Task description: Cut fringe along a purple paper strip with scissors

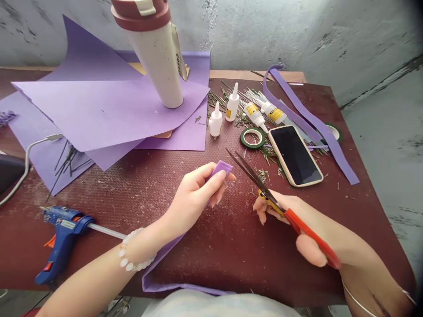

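My left hand (201,189) pinches the folded end of a purple paper strip (222,166) between thumb and fingers. The rest of that strip trails under my wrist toward the table's front edge. In my right hand (297,220) is a pair of scissors (251,174) with red handles and dark blades, the thumb through one handle. The blades are slightly parted and point up and left, their tips just right of the folded strip and apart from it.
Purple paper sheets (99,114) lie at the back left under a tumbler (155,66). A blue glue gun (62,237) rests at the left. Glue bottles (233,103), green tape (252,138), a phone (295,155) and long purple strips (304,105) are at the back right.
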Demonstrator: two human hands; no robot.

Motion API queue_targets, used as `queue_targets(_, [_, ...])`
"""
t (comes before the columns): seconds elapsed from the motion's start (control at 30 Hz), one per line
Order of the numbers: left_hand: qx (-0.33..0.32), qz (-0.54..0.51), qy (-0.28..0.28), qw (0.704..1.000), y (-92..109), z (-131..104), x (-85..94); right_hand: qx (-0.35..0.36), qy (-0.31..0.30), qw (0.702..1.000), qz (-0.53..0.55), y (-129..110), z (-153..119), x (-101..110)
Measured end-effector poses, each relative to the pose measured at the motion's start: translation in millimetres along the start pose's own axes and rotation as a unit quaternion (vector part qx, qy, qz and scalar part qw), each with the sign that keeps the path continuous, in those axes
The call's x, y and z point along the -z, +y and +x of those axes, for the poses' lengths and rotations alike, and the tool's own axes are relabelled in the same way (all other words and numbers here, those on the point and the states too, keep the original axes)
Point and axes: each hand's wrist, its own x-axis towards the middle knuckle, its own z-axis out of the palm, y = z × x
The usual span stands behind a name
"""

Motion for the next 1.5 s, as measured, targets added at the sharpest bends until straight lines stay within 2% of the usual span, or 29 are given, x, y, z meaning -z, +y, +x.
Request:
queue_targets(0.13, [-0.003, 0.001, 0.011, 1.0, -0.7, 1.8, 0.5, -0.065, 0.075, 0.995, -0.009, -5.2, 2.8, -7.1])
queue_targets(0.27, [-0.007, 0.019, 0.01, 1.0, -1.1, 1.9, 1.3, -0.059, 0.102, 0.992, -0.052, -4.9, 4.8, -11.0])
queue_targets(0.43, [-0.012, 0.016, 0.026, 0.999, 0.4, 1.8, -0.2, -0.079, 0.061, 0.99, -0.101, -4.7, 10.2, -14.0])
queue_targets(0.57, [-0.015, 0.018, 0.027, 0.999, 1.3, 2.5, -0.5, -0.086, 0.057, 0.988, -0.117, -5.6, 10.5, -15.6])
queue_targets(0.93, [0.017, 0.118, -0.025, 0.993, -0.8, -1.0, 1.8, -0.081, 0.055, 0.984, -0.149, -10.9, 12.2, -15.8])
queue_targets(1.1, [0.036, 0.124, -0.031, 0.991, 2.7, -0.7, 1.6, -0.081, 0.046, 0.989, -0.117, -12.7, 11.9, -14.5])
queue_targets(1.37, [0.027, 0.126, -0.032, 0.991, 4.6, -2.0, 0.8, -0.107, -0.01, 0.993, -0.045, -14.7, 11.9, -11.3])
queue_targets(1.5, [0.021, 0.126, -0.031, 0.991, 4.1, -2.3, 0.6, -0.1, 0.001, 0.994, -0.044, -14.5, 11.3, -11.4])
